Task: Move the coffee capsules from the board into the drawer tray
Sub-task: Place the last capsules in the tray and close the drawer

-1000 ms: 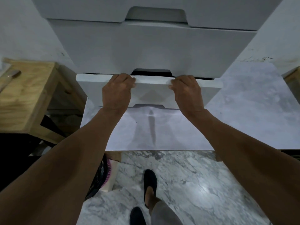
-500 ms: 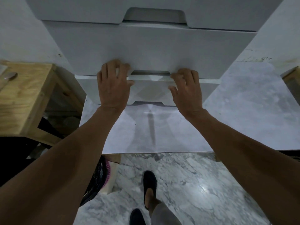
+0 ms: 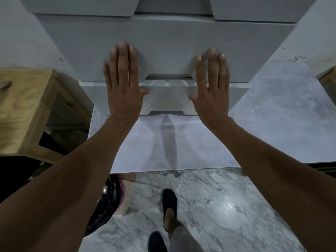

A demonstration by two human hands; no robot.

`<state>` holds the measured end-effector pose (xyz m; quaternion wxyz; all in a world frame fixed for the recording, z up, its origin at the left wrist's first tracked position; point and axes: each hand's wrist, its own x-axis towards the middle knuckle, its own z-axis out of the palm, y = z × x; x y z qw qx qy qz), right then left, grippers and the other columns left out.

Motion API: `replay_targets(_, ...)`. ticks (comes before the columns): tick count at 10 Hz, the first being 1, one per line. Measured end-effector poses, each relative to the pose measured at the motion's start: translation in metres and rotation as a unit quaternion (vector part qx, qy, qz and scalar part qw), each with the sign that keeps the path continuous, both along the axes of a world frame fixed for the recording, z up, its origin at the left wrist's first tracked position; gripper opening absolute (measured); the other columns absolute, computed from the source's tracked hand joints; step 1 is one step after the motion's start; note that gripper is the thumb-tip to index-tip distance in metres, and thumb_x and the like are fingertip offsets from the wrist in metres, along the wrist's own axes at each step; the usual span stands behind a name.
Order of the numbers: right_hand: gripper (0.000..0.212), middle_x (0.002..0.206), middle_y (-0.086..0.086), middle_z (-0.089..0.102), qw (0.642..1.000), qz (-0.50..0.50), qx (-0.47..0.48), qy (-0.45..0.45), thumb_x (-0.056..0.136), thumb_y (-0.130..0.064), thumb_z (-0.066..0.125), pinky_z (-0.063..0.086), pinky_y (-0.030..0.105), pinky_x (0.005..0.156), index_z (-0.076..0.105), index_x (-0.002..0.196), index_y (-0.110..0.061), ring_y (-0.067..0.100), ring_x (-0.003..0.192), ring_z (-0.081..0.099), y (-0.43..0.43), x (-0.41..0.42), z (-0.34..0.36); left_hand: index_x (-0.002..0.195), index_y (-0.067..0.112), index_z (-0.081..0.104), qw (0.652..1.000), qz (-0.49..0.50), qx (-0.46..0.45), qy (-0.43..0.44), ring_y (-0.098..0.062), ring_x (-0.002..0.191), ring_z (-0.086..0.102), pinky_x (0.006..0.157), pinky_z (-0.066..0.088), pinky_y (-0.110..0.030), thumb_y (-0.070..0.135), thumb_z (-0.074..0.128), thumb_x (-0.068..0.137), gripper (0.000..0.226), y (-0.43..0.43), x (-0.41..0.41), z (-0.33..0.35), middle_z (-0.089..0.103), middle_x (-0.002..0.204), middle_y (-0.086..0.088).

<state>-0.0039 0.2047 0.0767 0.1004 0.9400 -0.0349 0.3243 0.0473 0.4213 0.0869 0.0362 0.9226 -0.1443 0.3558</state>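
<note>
Grey marble covered the table (image 3: 272, 115), and a white stack of drawers stood on it. The left hand (image 3: 121, 88) and the right hand (image 3: 211, 88) were both wide open. All the fingers were straight and spread a little. Neither hand held anything. Each one lay flat over the white fronts, with the palm low and the fingers pointing up. The palms covered the drawer (image 3: 169, 99) at the bottom, one on each side of its middle. The fingers reached up over the upper drawer (image 3: 163, 39). The two thumbs stuck out toward each other with a gap between them. The left fingertips (image 3: 122, 45) were blurry, so I could not tell how hard they pressed.

The drawer was pushed in, nearly level with the one above it. Only its front and a thin strip of its top edge showed. Its tray and all that lay inside were hidden. The top drawer (image 3: 81, 6) was cut off at the top of the view.

The drawer sat right under both palms, and its notch showed in the gap between the two wrists.

A wooden stand (image 3: 23, 106) stood left of the table, partly cut off. Below the table edge was a marble floor (image 3: 227, 206) with two dark shoes (image 3: 170, 202) on it. A black bag (image 3: 109, 200) with a pink strip sat by the left arm, mostly hidden behind it.
</note>
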Motion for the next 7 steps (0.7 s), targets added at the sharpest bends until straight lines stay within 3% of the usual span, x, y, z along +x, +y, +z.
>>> replay_targets(1, 0.092, 0.152, 0.021, 0.027, 0.999, -0.012, -0.001, -0.038, 0.076, -0.038, 0.074, 0.025, 0.058, 0.112, 0.021, 0.146, -0.011, 0.043, 0.139, 0.025, -0.002, 0.012, -0.011, 0.143, 0.002, 0.019, 0.999, -0.001, -0.001, -0.034, -0.040, 0.136, 0.030, 0.112, 0.020, -0.051, 0.058, 0.064, 0.072, 0.100, 0.000, 0.008, -0.006, 0.033, 0.147, -0.023)
replay_targets(2, 0.089, 0.150, 0.019, 0.017, 0.997, -0.023, 0.001, -0.067, 0.078, -0.026, 0.074, 0.025, 0.059, 0.111, 0.019, 0.145, -0.011, 0.045, 0.138, 0.025, 0.001, 0.022, -0.020, 0.141, 0.001, 0.025, 0.997, 0.018, -0.007, -0.079, -0.037, 0.133, 0.033, 0.110, 0.025, -0.052, 0.059, 0.061, 0.076, 0.094, -0.002, 0.017, -0.015, 0.038, 0.143, -0.023)
replay_targets(3, 0.086, 0.148, 0.019, 0.015, 0.997, -0.017, 0.002, -0.077, 0.078, -0.027, 0.072, 0.022, 0.061, 0.112, 0.020, 0.144, -0.010, 0.046, 0.136, 0.023, 0.001, 0.025, -0.023, 0.142, 0.003, 0.022, 0.995, 0.013, -0.011, -0.096, -0.034, 0.133, 0.028, 0.110, 0.025, -0.052, 0.061, 0.061, 0.077, 0.096, -0.001, 0.025, -0.022, 0.027, 0.144, -0.018)
replay_targets(4, 0.083, 0.147, 0.020, 0.014, 0.998, -0.008, 0.007, -0.066, 0.082, -0.038, 0.065, 0.019, 0.060, 0.113, 0.020, 0.145, -0.009, 0.047, 0.136, 0.023, 0.002, 0.024, -0.022, 0.148, 0.007, 0.002, 0.995, 0.008, -0.007, -0.099, -0.029, 0.138, 0.019, 0.111, 0.023, -0.052, 0.061, 0.059, 0.078, 0.106, 0.001, 0.027, -0.024, 0.020, 0.144, -0.015)
replay_targets(5, 0.084, 0.148, 0.020, 0.013, 0.998, -0.010, 0.010, -0.056, 0.082, -0.040, 0.065, 0.019, 0.059, 0.114, 0.019, 0.145, -0.009, 0.047, 0.136, 0.022, 0.002, 0.023, -0.020, 0.146, 0.012, -0.012, 0.996, 0.016, -0.006, -0.085, -0.024, 0.143, -0.002, 0.113, 0.020, -0.050, 0.060, 0.058, 0.078, 0.109, 0.003, 0.026, -0.022, 0.016, 0.146, -0.013)
replay_targets(7, 0.093, 0.156, 0.022, 0.013, 0.997, 0.019, 0.052, 0.055, 0.080, -0.037, 0.071, 0.016, 0.057, 0.115, 0.015, 0.149, -0.012, 0.043, 0.143, 0.013, 0.007, 0.000, 0.002, 0.149, 0.009, 0.007, 0.999, -0.013, 0.028, 0.041, -0.034, 0.142, 0.016, 0.114, 0.020, -0.052, 0.051, 0.067, 0.072, 0.107, 0.010, -0.002, 0.002, 0.020, 0.154, -0.016)
